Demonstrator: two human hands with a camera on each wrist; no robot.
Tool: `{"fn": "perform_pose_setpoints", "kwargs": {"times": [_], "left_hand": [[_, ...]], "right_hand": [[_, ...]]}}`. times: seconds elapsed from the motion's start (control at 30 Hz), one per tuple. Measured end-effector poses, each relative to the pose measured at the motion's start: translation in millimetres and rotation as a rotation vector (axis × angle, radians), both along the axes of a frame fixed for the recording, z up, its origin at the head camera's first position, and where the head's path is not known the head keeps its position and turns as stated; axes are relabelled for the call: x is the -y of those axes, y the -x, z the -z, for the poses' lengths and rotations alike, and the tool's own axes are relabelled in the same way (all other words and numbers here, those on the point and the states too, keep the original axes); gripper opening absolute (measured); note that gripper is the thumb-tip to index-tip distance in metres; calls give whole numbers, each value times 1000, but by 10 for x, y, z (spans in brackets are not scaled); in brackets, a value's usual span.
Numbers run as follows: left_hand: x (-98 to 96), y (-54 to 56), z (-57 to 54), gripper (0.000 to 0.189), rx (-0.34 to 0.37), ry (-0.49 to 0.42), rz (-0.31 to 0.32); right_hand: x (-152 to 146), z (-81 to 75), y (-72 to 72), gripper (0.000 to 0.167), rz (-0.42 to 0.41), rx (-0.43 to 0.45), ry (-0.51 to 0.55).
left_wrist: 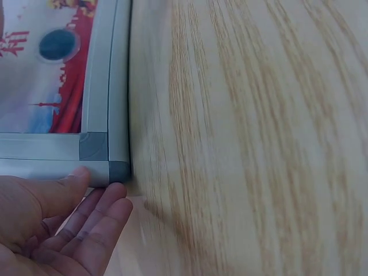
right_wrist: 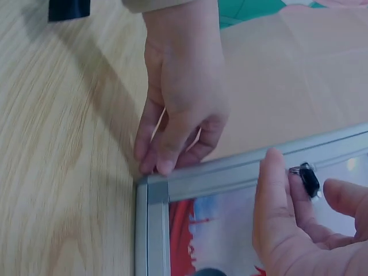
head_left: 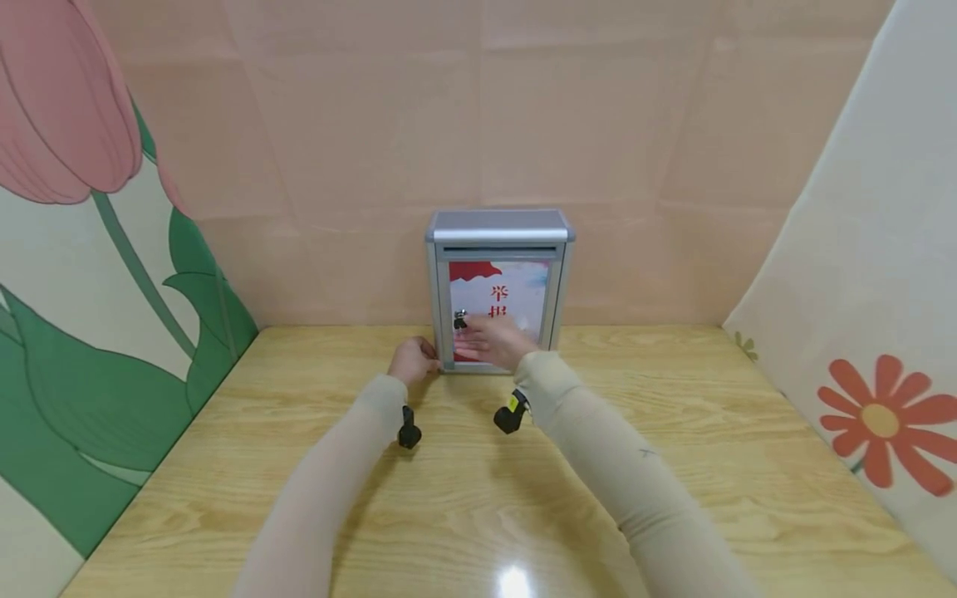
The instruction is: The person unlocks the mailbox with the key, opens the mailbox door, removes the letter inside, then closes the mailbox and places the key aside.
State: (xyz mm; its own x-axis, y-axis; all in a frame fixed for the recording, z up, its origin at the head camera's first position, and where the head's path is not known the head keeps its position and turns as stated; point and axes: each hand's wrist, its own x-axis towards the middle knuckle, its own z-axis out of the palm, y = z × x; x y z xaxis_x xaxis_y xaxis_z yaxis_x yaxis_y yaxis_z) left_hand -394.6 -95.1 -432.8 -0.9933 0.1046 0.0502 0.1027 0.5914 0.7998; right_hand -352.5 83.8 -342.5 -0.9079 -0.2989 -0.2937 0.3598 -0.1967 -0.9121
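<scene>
A grey metal-framed drop box [head_left: 497, 226] with a slot near its top stands upright against the back wall. Red characters and a red-and-white poster [head_left: 531, 286] fill its front. A key with a black head [right_wrist: 309, 180] sits in the lock at the front's left side. My left hand [head_left: 414, 360] holds the box's lower left corner [left_wrist: 119, 171], thumb on the front frame and fingers at the side. In front of the poster is my right hand [head_left: 497, 339], its fingers extended. Its thumb and fingers [right_wrist: 270, 201] stand on either side of the key, apart from each other.
The box rests on a wood-grain table [head_left: 262, 465]. Behind it hangs a pinkish cloth [head_left: 336, 124]. Flower-printed panels [head_left: 75, 349] flank the table left and right. A black wrist camera [head_left: 409, 430] is strapped to the left wrist, another camera [head_left: 510, 414] to the right.
</scene>
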Motion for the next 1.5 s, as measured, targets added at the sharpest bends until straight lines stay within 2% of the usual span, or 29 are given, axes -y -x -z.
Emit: {"fn": "perform_pose_setpoints", "kwargs": {"times": [0.2, 0.3, 0.53, 0.7, 0.87, 1.0, 1.07, 1.17, 1.33, 1.4, 1.5], "left_hand": [[-21, -25, -28, 17, 18, 7, -13], [-27, -30, -35, 18, 29, 8, -17], [-29, -45, -52, 19, 28, -2, -22], [-22, -33, -33, 19, 19, 8, -27], [-13, -10, -21, 18, 5, 23, -31], [-13, -7, -19, 18, 9, 20, -39], [-16, -10, -8, 18, 4, 18, -38], [-14, -18, 9, 19, -11, 26, -36], [-7, -39, 7, 23, -1, 21, -30], [-7, -48, -4, 24, 3, 22, -27], [-7, -56, -18, 22, -5, 31, -27]], "right_hand": [[104, 34, 39, 41, 115, 41, 59], [123, 39, 38, 38, 142, 49, 76], [136, 68, 51, 34, 165, 57, 141], [170, 90, 72, 34, 180, 120, 241], [244, 113, 126, 21, 205, 198, 356], [285, 128, 156, 13, 220, 228, 381], [286, 136, 158, 15, 212, 220, 353], [260, 135, 125, 26, 172, 159, 205], [139, 63, 27, 48, -8, -29, -143], [93, 19, 3, 53, -56, -101, -238], [64, -25, -8, 53, -65, -162, -307]]}}
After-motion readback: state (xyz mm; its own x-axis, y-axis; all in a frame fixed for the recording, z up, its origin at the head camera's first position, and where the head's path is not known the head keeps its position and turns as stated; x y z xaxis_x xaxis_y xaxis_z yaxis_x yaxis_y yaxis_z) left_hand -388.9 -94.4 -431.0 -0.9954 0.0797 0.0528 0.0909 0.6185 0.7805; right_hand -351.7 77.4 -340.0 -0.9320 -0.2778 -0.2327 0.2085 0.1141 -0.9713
